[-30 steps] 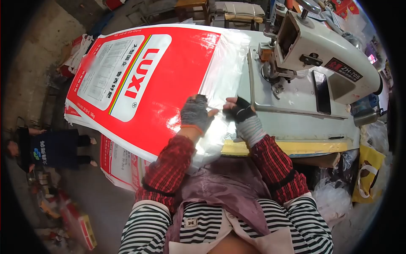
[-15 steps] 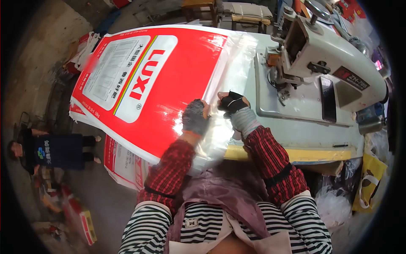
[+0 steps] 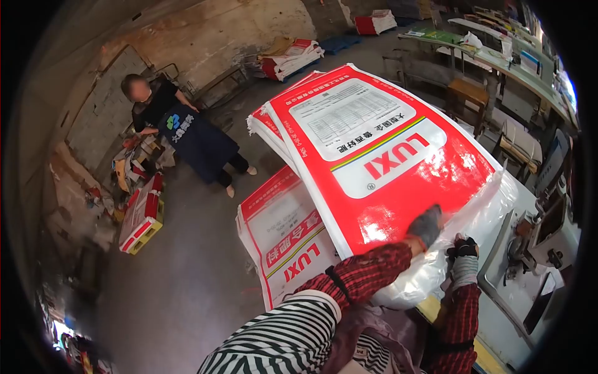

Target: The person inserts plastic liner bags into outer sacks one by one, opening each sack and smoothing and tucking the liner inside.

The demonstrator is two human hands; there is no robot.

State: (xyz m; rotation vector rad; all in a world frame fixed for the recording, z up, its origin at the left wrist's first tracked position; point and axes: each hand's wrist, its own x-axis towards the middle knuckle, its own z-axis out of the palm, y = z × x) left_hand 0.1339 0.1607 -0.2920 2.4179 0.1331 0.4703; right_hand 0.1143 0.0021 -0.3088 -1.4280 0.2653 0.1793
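A red and white printed LUXI sack (image 3: 398, 181) lies on top of a stack, with a clear plastic liner (image 3: 414, 277) coming out of its near end. My left hand (image 3: 427, 227), in a grey glove, is closed at the sack's near end, beside the liner; what its fingers hold is hidden. Just to its right, my right hand (image 3: 463, 248) wears a black fingerless glove and is closed on the liner. White machine parts (image 3: 548, 243) stand on the worktable to the right of this hand.
More LUXI sacks (image 3: 289, 234) sit lower at the left. A person (image 3: 187, 134) in a dark apron stands beyond them, near a red and yellow stack (image 3: 142, 214). Wooden stools (image 3: 468, 93) and long tables (image 3: 486, 53) are behind, and a phone (image 3: 539, 311) lies by the machine.
My view has swung left and up, so the sacks, machine and both hands appear farther right. Both hands remain at the sack's liner end.
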